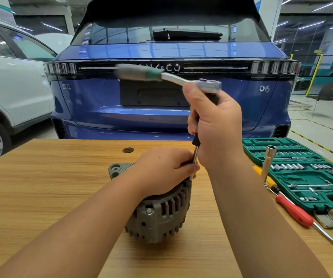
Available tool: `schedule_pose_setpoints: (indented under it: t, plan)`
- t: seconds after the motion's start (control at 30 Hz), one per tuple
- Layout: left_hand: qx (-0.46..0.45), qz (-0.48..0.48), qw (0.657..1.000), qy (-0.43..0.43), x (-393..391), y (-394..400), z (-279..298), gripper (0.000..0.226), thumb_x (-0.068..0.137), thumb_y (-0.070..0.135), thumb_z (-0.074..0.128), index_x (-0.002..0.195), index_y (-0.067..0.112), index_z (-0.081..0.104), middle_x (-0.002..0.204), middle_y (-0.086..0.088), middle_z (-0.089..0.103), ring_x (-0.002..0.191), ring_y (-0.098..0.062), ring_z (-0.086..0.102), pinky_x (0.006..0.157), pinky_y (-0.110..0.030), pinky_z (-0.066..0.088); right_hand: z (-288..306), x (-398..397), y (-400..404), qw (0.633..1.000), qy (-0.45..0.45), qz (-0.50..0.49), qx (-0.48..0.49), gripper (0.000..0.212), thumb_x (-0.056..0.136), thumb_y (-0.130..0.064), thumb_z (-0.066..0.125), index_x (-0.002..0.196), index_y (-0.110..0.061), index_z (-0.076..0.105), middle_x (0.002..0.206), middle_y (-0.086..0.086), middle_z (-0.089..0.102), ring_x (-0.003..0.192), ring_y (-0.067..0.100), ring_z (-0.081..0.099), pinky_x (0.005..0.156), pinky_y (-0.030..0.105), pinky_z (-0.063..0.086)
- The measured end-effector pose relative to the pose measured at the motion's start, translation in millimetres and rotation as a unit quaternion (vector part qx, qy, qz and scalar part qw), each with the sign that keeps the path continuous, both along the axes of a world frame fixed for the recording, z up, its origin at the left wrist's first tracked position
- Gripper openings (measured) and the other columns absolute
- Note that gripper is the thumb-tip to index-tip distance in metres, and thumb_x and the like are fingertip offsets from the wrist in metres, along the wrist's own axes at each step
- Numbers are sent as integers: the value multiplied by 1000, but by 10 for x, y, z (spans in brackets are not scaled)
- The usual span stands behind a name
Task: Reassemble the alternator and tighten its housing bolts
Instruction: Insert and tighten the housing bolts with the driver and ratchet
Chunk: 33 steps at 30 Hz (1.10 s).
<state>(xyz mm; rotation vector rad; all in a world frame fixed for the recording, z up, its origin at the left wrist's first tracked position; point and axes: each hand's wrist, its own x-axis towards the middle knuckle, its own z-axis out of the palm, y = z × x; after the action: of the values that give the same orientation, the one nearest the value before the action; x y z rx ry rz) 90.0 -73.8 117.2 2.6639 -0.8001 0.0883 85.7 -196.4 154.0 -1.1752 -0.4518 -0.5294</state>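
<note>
A grey alternator [159, 213] stands on the wooden table [41, 187], with a housing bolt [149, 211] showing on its near side. My left hand [161, 171] lies over its top, fingers curled round the housing and the lower end of a long extension bar [195, 155]. My right hand [215, 127] grips the bar's upper part, which stands nearly upright. A ratchet wrench [169, 76] sits on top of the bar; its grey-green handle points left and is blurred. The bar's tip on the alternator is hidden by my left hand.
An open green socket set case [302, 167] lies at the right of the table. Beside it lie a red-handled screwdriver [296, 211], a yellow-handled screwdriver [266, 177] and a long socket tool [268, 163]. A blue car [161, 107] stands just beyond the table, a white car [11, 87] at the left.
</note>
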Motion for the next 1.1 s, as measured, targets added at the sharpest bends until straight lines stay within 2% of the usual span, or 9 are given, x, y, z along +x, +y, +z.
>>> schedule_pose_setpoints:
  t: [0.1,0.23,0.5,0.6,0.73,0.83,0.93,1.0,1.1]
  plan:
    - [1,2,1000,-1,10,-2,-2,27,104,51,42,108,36,64,99,17,70,92,-3,61,87,-42,54,24,37,-61,999,42,23,13,22,94,-25,69,78,-13,60,60,-1,50,48,11,41,45,23,36]
    - [-14,8,1000,7,27,2,-3,25,104,50,44,105,35,64,100,17,72,95,-5,64,89,-43,54,1,79,-136,978,53,200,33,27,90,-13,63,117,-14,62,76,-3,58,58,11,49,55,23,41]
    - [-13,11,1000,15,-1,-10,10,27,105,48,43,111,33,65,101,17,72,96,-4,64,90,-41,53,-55,97,-67,987,-65,150,-3,42,99,-1,54,127,-32,59,84,7,47,59,15,46,53,24,43]
    - [-13,7,1000,12,-6,-3,16,27,105,46,44,109,30,66,102,14,73,97,-7,64,90,-44,53,-54,114,-89,975,-50,216,24,40,96,-11,47,126,-33,62,83,9,53,58,18,46,53,27,37]
    - [-13,7,1000,15,-1,-10,25,26,105,45,44,106,31,66,101,13,73,97,-7,64,91,-43,53,-56,136,-213,935,-11,350,57,53,93,-52,34,131,-24,59,87,8,59,63,20,49,60,31,36]
    - [-11,9,1000,11,5,-16,21,26,105,46,44,107,31,66,101,14,73,96,-6,64,90,-43,53,-33,139,-199,948,24,312,62,61,90,-69,38,127,-23,57,83,4,58,60,16,48,57,28,34]
    - [-7,6,1000,3,7,-17,8,25,104,49,44,105,35,64,97,16,70,92,-2,61,88,-40,53,9,98,-128,983,38,174,49,27,87,-52,66,86,-25,69,68,-3,53,49,11,41,49,25,28]
    - [0,6,1000,-3,8,-17,-2,26,104,51,43,106,36,64,96,15,69,90,-1,59,86,-39,53,18,97,-122,996,37,78,21,22,88,-36,72,66,-29,71,62,-5,50,47,11,39,45,24,33]
    - [-3,6,1000,2,18,-12,-6,26,104,51,43,107,35,63,97,15,69,91,-2,60,86,-39,54,23,76,-133,990,43,129,30,5,93,-24,67,96,-26,71,67,-3,53,52,11,44,48,23,39]
